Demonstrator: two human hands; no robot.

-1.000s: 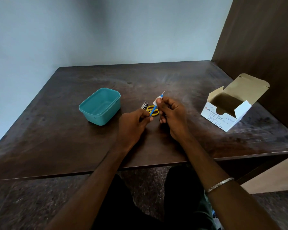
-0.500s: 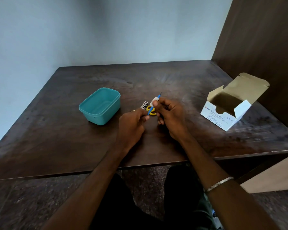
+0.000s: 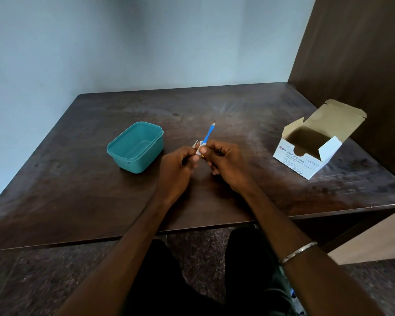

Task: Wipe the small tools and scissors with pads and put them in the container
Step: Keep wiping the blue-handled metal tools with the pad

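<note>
Dark wooden worktop [image 3: 249, 124] against pale wall. Near its front edge, left hand [image 3: 176, 167] gripping blue tool [image 3: 207, 133], right hand [image 3: 226, 165] pinching white pad [image 3: 198, 150] around it. Teal container [image 3: 135, 148] just left; open swab box [image 3: 315, 142] toward right edge.

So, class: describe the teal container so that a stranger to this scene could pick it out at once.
On the dark wooden table, look left of the person's two hands, opposite the white swab box at the right. The teal container is an open, lidless plastic tub with rounded corners, the only teal thing there.
</note>
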